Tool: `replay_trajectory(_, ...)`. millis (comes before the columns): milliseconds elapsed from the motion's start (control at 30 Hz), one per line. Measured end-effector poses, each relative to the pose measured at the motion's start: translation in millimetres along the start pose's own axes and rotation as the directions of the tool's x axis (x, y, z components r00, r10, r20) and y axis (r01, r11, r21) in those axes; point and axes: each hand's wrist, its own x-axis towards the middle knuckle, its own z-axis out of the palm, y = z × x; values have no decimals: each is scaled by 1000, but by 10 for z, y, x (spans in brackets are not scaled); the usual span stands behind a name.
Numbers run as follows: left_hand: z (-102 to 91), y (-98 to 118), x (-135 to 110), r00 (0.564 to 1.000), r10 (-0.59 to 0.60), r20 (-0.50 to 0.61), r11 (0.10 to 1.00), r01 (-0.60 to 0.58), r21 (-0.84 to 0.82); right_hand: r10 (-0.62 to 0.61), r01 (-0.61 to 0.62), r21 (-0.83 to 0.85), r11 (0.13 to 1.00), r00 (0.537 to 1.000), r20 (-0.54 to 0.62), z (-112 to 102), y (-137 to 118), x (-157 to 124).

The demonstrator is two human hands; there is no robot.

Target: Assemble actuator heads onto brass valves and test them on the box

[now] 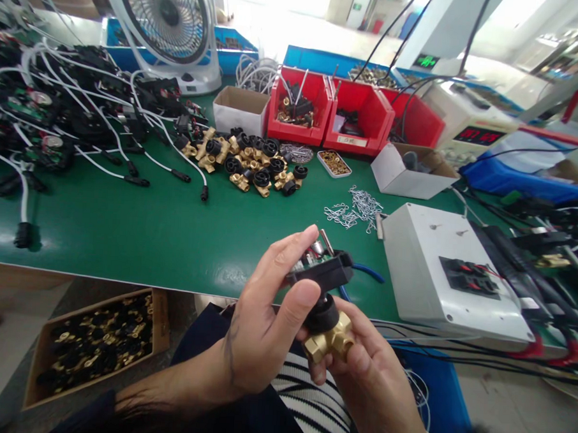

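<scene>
Above the near edge of the green table, my left hand point(266, 311) is closed around a black actuator housing point(325, 273) with its circuit board showing on top. Directly below it, my right hand point(371, 367) grips a brass valve body point(330, 339) that has a black round collar point(323, 314). The collar meets the underside of the housing, though whether the two are joined I cannot tell. A thin metal rod point(326, 242) stands up from the housing, and blue wires point(369, 272) come out behind it. Some of my right fingers are hidden behind the brass.
Brass valves point(253, 161) are heaped at mid-table, near metal clips point(359, 209) and a small tray of brass parts point(334, 163). Red bins point(299, 133) stand behind. A grey box point(431, 261) sits right, cabled black units point(58, 117) left, a cardboard box of valves point(162, 323) below.
</scene>
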Motion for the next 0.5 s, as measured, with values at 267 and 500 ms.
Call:
replay_trajectory(267,23,-55,51,985,153,79,985,-159,74,-217,183,-201,962,963,-163,58,113,14)
replay_trajectory(500,-39,-74,56,963,110,246,932,-186,311,-210,177,-152,972,949,-237,28,-25,127)
